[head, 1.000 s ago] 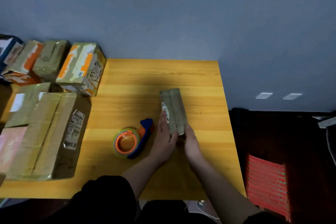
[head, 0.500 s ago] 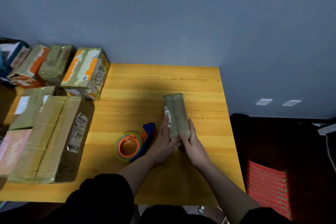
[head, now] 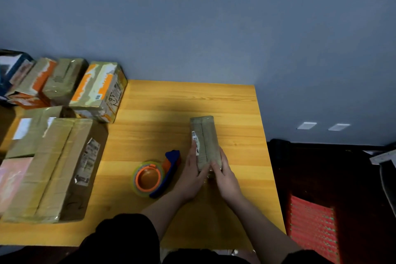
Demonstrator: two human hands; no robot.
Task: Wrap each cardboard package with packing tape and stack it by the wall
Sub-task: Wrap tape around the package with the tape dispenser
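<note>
The package, a narrow cardboard block wrapped in shiny tape with a small white label on its left face, stands a little right of the frame's centre on the wooden table, its long side running away from the person. Both hands clasp its near end. The left hand lies flat along the left face, fingers straight and reaching up beside the label, thumb curled round the near corner. The right hand cups the right face, fingers bent round the edge. The two thumbs nearly meet at the package's near end; whether they touch I cannot tell.

Just left of the left hand lies the tape dispenser, orange hub, clear roll and blue handle, resting on the table. Further left, at the frame's left edge, a large box lies flat. Above it, in the upper left, several taped boxes with orange patches sit in a row against the blue wall.
</note>
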